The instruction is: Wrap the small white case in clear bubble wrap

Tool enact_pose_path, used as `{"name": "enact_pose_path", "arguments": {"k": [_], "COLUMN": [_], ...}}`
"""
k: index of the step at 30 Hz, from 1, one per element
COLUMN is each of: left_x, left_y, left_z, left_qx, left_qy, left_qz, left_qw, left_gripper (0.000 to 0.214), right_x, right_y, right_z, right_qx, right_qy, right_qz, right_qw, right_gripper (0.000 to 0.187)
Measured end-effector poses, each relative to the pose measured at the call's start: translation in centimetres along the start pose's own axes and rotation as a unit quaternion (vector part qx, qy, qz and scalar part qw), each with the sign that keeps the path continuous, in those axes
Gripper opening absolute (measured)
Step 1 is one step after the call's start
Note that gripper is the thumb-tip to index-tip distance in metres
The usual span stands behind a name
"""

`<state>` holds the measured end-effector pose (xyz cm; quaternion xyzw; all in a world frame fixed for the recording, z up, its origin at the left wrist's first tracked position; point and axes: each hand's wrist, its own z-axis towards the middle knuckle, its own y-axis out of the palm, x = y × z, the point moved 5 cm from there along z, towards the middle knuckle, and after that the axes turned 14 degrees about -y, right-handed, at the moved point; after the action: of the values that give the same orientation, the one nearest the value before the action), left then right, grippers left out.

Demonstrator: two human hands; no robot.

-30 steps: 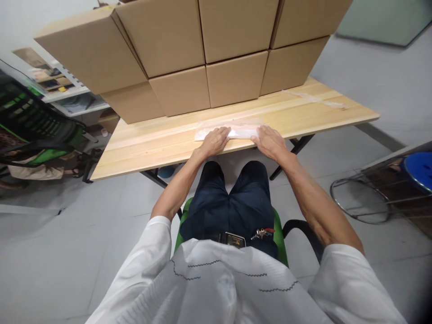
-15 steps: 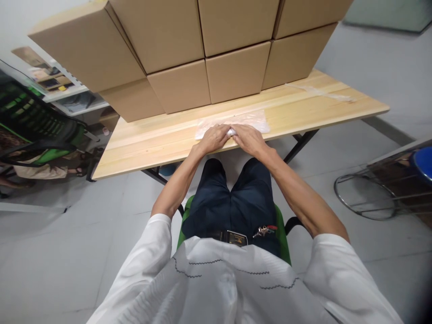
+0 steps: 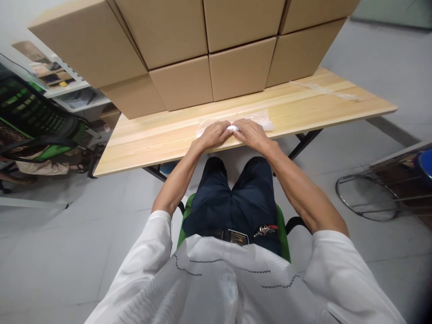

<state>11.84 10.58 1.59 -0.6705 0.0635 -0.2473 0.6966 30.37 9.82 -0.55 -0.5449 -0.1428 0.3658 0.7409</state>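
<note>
A clear plastic bag [image 3: 259, 119] with something white inside lies flat near the front edge of the wooden table [image 3: 162, 139]. My left hand [image 3: 213, 134] rests on its left part, fingers curled down onto it. My right hand [image 3: 251, 132] presses on the bag beside the left hand, fingers bent. The two hands almost touch, and a small white bit [image 3: 232, 128] of the bag's contents shows between their fingertips. Most of the bag under the hands is hidden.
Stacked cardboard boxes [image 3: 209, 49] fill the back of the table. A strip of clear plastic [image 3: 324, 89] lies at the table's right end. A green mesh chair [image 3: 37, 126] stands to the left, a wire rack [image 3: 381, 193] to the right on the grey floor.
My right hand has slid left along the bag from its right end until it met the left hand. The left hand has stayed in place.
</note>
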Motion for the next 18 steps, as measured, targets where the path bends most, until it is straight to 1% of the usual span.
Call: {"name": "enact_pose_path", "arguments": {"k": [4, 8, 13, 18], "left_x": [0.1, -0.1, -0.5, -0.7], "left_y": [-0.6, -1.2, -1.5, -1.4], "left_z": [0.5, 1.3, 2.4, 3.4], "left_qx": [-0.009, -0.026, -0.046, -0.046], "left_qy": [0.003, -0.018, -0.069, -0.089], "left_qz": [0.01, 0.024, 0.056, 0.077], "left_qw": [1.0, 0.999, 0.995, 0.992], "left_gripper": [0.054, 0.056, 0.06, 0.06], "right_x": [0.7, 1.6, 2.7, 3.5], "right_y": [-1.3, -2.3, -3.0, -3.5], "right_z": [0.4, 0.8, 1.4, 1.4], "right_qx": [-0.038, -0.057, -0.05, -0.04], "right_qy": [0.014, 0.033, 0.052, 0.07], "right_qz": [0.025, 0.03, 0.038, 0.037], "right_qw": [0.999, 0.997, 0.997, 0.996], "right_gripper": [0.037, 0.039, 0.042, 0.044]}}
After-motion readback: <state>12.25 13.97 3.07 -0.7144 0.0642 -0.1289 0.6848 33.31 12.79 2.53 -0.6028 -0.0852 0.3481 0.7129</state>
